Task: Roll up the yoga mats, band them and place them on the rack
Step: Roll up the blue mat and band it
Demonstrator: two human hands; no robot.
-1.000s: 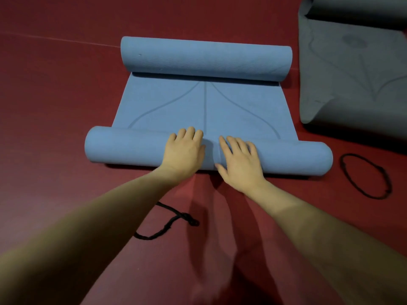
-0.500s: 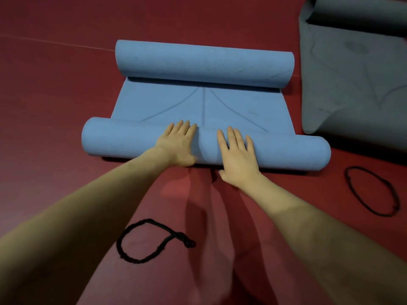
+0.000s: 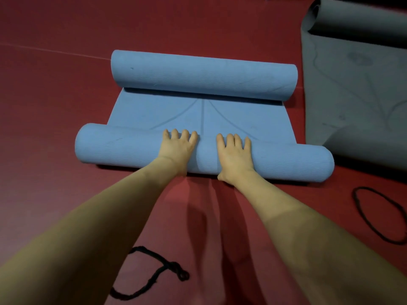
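I see a light-blue foam yoga mat [image 3: 198, 116] lying on the dark red floor [image 3: 55, 95], curled into a roll at both ends with a flat strip showing faint curved lines between them. My left hand [image 3: 177, 148] and right hand [image 3: 234, 156] both press flat on top of the nearer roll, close to its middle, fingers straight and spread a little, holding nothing — palms down, fingertips reaching the roll's far edge. The farther roll of the blue mat lies parallel, well apart from the hands.

Right of the blue mat, just beside it, a grey yoga mat [image 3: 356, 84] lies mostly flat with its far end curled up and one near corner lifted; whether the two mats touch I cannot tell. Right of the blue mat's nearer roll and towards me, a black elastic band loop [image 3: 361, 212] lies open on the floor. Nearer to me than the blue mat, between my forearms, a second black cord loop with a knot [image 3: 154, 276] lies on the floor — partly hidden by my left arm.
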